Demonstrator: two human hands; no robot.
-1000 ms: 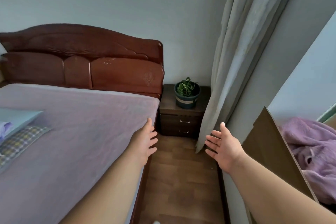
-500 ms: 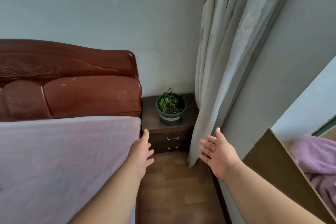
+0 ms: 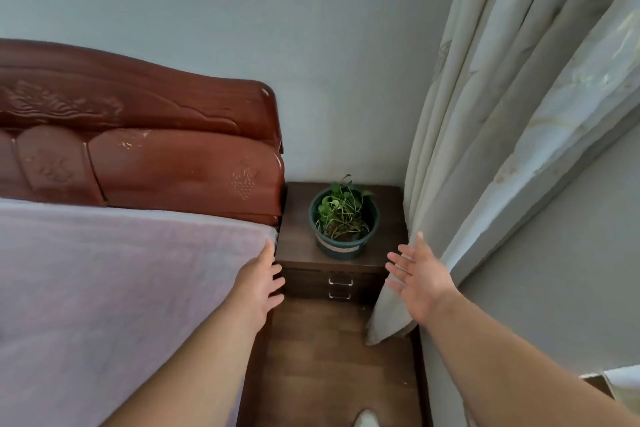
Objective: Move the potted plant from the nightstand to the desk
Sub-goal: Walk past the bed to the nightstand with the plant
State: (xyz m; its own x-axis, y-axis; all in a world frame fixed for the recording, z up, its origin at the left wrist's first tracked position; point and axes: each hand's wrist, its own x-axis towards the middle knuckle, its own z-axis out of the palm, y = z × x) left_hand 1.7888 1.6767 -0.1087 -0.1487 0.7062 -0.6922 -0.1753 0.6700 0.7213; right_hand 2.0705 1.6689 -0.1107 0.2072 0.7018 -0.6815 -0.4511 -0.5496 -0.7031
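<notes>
Item: potted plant (image 3: 344, 218), a round dark-green plastic pot with a pale band around its lower wall, filled with thin trailing stems and small rounded green leaves; it stands upright on the nightstand (image 3: 298, 246), toward the middle of the top surface, untouched. Nightstand: dark brown wood-grain, box-shaped, with two drawers at the front carrying small metal handles; set in the corner between the bed and the curtain. Left hand (image 3: 258, 282): bare, palm turned inward, fingers loosely spread, its grip wide and holding nothing, at the front left corner of the nightstand beside the mattress edge. Right hand (image 3: 420, 276): bare, palm facing left, fingers fanned, grip wide and empty, at the front right corner of the nightstand, just before the curtain's hem. The pot lies beyond and between the two hands, apart from both. Headboard (image 3: 166, 149): glossy reddish-brown, carved wavy crest above padded panels with an embossed motif and some scuffed spots. Bed cover (image 3: 121, 288): pale lilac, soft matte fabric, lying smooth. Curtain (image 3: 502, 149): pale grey-cream cloth in long vertical folds with a faint pattern, hanging down to the floor. Floor (image 3: 332, 364): brown wood-look planks. Wall (image 3: 242, 10): plain, pale blue-grey, smooth.
</notes>
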